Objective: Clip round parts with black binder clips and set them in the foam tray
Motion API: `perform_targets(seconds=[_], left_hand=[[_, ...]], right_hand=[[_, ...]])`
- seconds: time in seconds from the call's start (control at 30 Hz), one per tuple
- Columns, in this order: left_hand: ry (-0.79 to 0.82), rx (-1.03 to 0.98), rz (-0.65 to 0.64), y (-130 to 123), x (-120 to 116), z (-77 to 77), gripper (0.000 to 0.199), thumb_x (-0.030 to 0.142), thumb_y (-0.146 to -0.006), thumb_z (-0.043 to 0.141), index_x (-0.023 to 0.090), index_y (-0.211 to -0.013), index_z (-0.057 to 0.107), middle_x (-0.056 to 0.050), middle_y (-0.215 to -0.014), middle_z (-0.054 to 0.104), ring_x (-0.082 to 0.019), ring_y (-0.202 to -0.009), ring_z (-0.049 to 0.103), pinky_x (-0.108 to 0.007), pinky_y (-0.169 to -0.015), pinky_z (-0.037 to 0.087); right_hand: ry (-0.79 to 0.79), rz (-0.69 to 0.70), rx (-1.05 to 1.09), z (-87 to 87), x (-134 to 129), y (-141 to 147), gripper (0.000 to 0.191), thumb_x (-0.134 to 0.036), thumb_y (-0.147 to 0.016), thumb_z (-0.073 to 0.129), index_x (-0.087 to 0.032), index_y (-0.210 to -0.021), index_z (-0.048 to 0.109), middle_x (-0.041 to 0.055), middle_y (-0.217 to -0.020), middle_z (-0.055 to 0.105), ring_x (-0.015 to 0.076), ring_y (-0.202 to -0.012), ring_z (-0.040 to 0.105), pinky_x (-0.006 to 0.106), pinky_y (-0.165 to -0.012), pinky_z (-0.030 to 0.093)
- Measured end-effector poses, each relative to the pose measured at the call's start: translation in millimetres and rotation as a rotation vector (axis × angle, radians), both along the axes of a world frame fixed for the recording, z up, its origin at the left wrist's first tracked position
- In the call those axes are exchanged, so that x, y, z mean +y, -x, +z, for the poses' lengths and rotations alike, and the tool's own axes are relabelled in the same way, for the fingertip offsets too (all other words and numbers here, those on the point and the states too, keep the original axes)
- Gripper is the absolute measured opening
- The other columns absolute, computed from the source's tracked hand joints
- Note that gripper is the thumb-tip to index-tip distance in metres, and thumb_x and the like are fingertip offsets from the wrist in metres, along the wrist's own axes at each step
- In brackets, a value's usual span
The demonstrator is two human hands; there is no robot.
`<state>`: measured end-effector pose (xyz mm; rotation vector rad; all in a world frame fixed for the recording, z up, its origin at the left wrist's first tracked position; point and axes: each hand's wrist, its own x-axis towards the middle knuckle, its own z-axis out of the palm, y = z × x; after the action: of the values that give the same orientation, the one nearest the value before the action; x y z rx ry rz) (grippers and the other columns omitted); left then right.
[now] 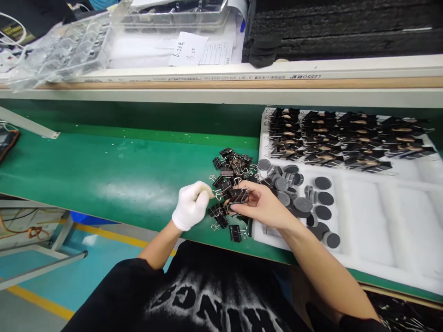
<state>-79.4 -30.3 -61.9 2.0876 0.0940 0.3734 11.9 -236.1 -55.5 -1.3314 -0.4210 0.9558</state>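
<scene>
My left hand (191, 205), in a white glove, is closed with thumb and finger pinched at the wire handle of a black binder clip. My bare right hand (265, 203) grips a black binder clip (239, 195) between thumb and fingers. A small rounded part shows under that clip, partly hidden by the fingers. Around both hands lies a pile of loose black binder clips (227, 172). One binder clip (236, 233) rests apart near the table's front edge. Beside my right wrist, round grey-topped pieces (303, 204) lie loose on a white foam tray (356, 198).
Rows of clamped binder clips (321, 138) fill the tray's back part. A shelf (214, 97) spans the green table (138, 180), holding clear plastic trays (173, 18), a handwritten paper note (188, 48) and black foam strips (346, 32).
</scene>
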Motion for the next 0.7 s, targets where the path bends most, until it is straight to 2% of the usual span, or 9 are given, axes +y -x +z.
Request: perform_targets(seconds=[0.07,0.17,0.3,0.4,0.5,0.6,0.7], left_hand=[[-0.109,0.038,-0.01,-0.3,6.9,2.1,0.017,0.034,-0.083,0.054,0.022,-0.072,0.051,0.005,-0.055,0.045,-0.011,-0.05,0.04,-0.026,-0.053,0.034],[-0.19,0.222,-0.128,-0.3,11.3,8.0,0.025,0.033,-0.079,0.058,0.022,-0.066,0.04,0.007,-0.054,0.039,-0.009,-0.052,0.035,-0.026,-0.054,0.029],[-0.162,0.321,-0.171,1.9,5.3,14.1,0.035,0.033,-0.081,0.057,0.022,-0.062,0.03,0.007,-0.053,0.031,-0.009,-0.053,0.028,-0.026,-0.054,0.023],[-0.105,0.383,-0.148,3.7,-1.1,16.0,0.035,0.035,-0.085,0.056,0.021,-0.062,0.032,0.007,-0.055,0.031,-0.009,-0.055,0.028,-0.027,-0.054,0.023],[-0.04,0.462,-0.129,5.1,-3.8,13.5,0.035,0.037,-0.089,0.054,0.02,-0.064,0.037,0.006,-0.057,0.034,-0.009,-0.057,0.032,-0.026,-0.054,0.025],[0.052,0.483,-0.095,8.1,-2.2,7.3,0.032,0.039,-0.091,0.055,0.02,-0.068,0.043,0.006,-0.059,0.039,-0.009,-0.058,0.035,-0.025,-0.054,0.028],[0.226,0.52,-0.052,12.9,-1.7,4.6,0.03,0.04,-0.093,0.053,0.021,-0.071,0.048,0.007,-0.055,0.045,-0.009,-0.049,0.039,-0.024,-0.049,0.032]], right_hand=[[-0.004,0.004,-0.017,0.6,-1.6,-0.3,0.031,-0.034,-0.078,0.086,-0.022,-0.099,0.066,0.0042,-0.099,0.075,0.019,-0.09,0.074,0.035,-0.087,0.063],[-0.019,0.027,-0.027,-0.6,-1.0,1.2,0.03,-0.032,-0.078,0.086,-0.022,-0.098,0.066,0.0034,-0.098,0.074,0.0186,-0.091,0.074,0.035,-0.087,0.064],[-0.029,0.063,-0.057,-3.5,1.1,3.8,0.028,-0.029,-0.079,0.084,-0.022,-0.099,0.066,0.0034,-0.101,0.072,0.0185,-0.092,0.073,0.033,-0.083,0.064],[-0.032,0.071,-0.092,-4.7,1.8,5.4,0.025,-0.026,-0.08,0.082,-0.021,-0.099,0.066,0.0038,-0.102,0.072,0.0181,-0.092,0.073,0.031,-0.081,0.063],[-0.033,0.055,-0.068,-5.7,1.8,5.1,0.028,-0.026,-0.08,0.083,-0.022,-0.102,0.067,0.0039,-0.104,0.073,0.0187,-0.095,0.073,0.033,-0.086,0.063],[-0.061,-0.038,0.018,-7.5,2.7,1.4,0.036,-0.031,-0.079,0.086,-0.022,-0.108,0.067,0.0049,-0.109,0.074,0.0192,-0.096,0.074,0.035,-0.089,0.063],[-0.107,-0.238,0.141,-8.5,6.2,-4.0,0.04,-0.035,-0.077,0.09,-0.021,-0.108,0.067,0.0036,-0.1,0.075,0.0161,-0.089,0.073,0.03,-0.086,0.061]])
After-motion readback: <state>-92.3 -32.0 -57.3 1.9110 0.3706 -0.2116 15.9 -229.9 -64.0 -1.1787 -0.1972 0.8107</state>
